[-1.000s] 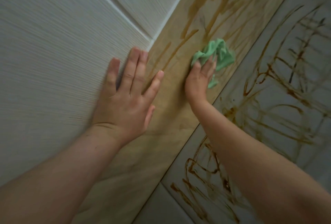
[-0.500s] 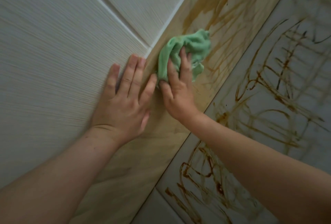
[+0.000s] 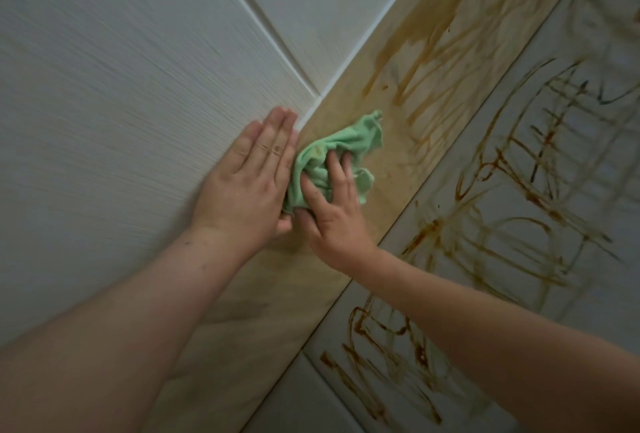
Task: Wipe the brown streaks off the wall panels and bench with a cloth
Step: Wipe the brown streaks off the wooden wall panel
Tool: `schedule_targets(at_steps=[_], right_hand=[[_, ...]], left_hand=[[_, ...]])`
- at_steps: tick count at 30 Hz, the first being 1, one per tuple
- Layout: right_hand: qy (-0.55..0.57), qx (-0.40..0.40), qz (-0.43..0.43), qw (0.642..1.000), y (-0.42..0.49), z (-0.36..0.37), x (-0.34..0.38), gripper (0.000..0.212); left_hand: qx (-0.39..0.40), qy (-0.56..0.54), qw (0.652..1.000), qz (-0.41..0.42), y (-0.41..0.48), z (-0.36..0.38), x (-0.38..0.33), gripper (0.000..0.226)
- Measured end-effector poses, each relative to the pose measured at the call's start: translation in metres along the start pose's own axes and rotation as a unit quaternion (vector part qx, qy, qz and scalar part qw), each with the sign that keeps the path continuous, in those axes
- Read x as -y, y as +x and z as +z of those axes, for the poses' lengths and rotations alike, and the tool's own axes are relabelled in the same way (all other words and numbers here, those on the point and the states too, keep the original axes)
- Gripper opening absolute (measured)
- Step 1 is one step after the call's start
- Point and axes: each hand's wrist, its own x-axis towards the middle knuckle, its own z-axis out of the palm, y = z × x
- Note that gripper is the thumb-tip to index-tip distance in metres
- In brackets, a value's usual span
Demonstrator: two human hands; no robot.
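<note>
A crumpled green cloth [image 3: 332,155] lies on the tan wooden bench [image 3: 277,311], pressed down by my right hand [image 3: 332,211], whose fingers dig into its folds. My left hand [image 3: 249,183] lies flat with straight fingers on the white wall panel [image 3: 121,103], right beside the cloth. Brown streaks [image 3: 426,62] cover the bench strip beyond the cloth. More brown streaks [image 3: 519,190] scrawl over the white tiled surface [image 3: 571,141] on the right.
A groove [image 3: 256,24] splits the white panels at the upper left. The bench strip near my forearms shows no streaks. Further brown scribbles [image 3: 381,363] mark the tiled surface at the lower right, next to my right forearm.
My right hand has dragged the cloth back along the bench towards me and against my left hand. The left hand stays flat on the wall panel, its fingers now closed together.
</note>
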Motion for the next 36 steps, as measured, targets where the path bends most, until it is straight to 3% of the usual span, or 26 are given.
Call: schedule_targets(at_steps=[2, 4, 11, 16, 19, 22, 25, 29, 31, 34, 36], right_hand=[[-0.005, 0.003, 0.002, 1.000, 0.006, -0.007, -0.015, 0.060], [0.010, -0.011, 0.057, 0.998, 0.029, -0.021, -0.023, 0.064], [0.061, -0.110, 0.177, 0.976, 0.107, -0.059, -0.052, 0.072], [0.165, -0.127, 0.351, 0.913, 0.129, -0.072, -0.089, 0.067], [0.222, -0.056, 0.482, 0.846, 0.107, -0.062, -0.104, 0.065], [0.248, 0.016, 0.550, 0.798, 0.078, -0.048, -0.110, 0.066], [0.261, 0.033, 0.542, 0.798, 0.063, -0.042, -0.104, 0.066], [0.223, -0.011, 0.328, 0.918, 0.050, -0.035, -0.061, 0.070], [0.213, -0.044, 0.275, 0.937, 0.055, -0.032, -0.064, 0.069], [0.223, -0.093, 0.340, 0.909, 0.066, -0.024, -0.097, 0.070], [0.260, -0.100, 0.443, 0.852, 0.069, -0.017, -0.128, 0.067]], left_hand=[[0.010, -0.006, 1.000, -0.002, 0.001, -0.002, -0.003, 0.111], [0.006, -0.021, 1.000, -0.003, 0.002, -0.003, -0.004, 0.105], [-0.037, -0.067, 0.997, 0.015, 0.034, -0.018, -0.007, 0.093], [-0.072, -0.069, 0.995, 0.017, 0.093, -0.039, -0.022, 0.087], [-0.092, -0.050, 0.994, 0.008, 0.129, -0.050, -0.028, 0.089], [-0.071, -0.024, 0.997, -0.013, 0.152, -0.048, -0.027, 0.091], [-0.065, -0.028, 0.997, -0.019, 0.158, -0.042, -0.023, 0.094], [-0.074, -0.034, 0.997, -0.014, 0.158, -0.040, -0.024, 0.100], [-0.079, -0.033, 0.996, -0.013, 0.159, -0.039, -0.025, 0.103], [-0.089, -0.041, 0.995, -0.014, 0.159, -0.037, -0.026, 0.103], [-0.096, -0.050, 0.994, -0.012, 0.161, -0.034, -0.027, 0.103]])
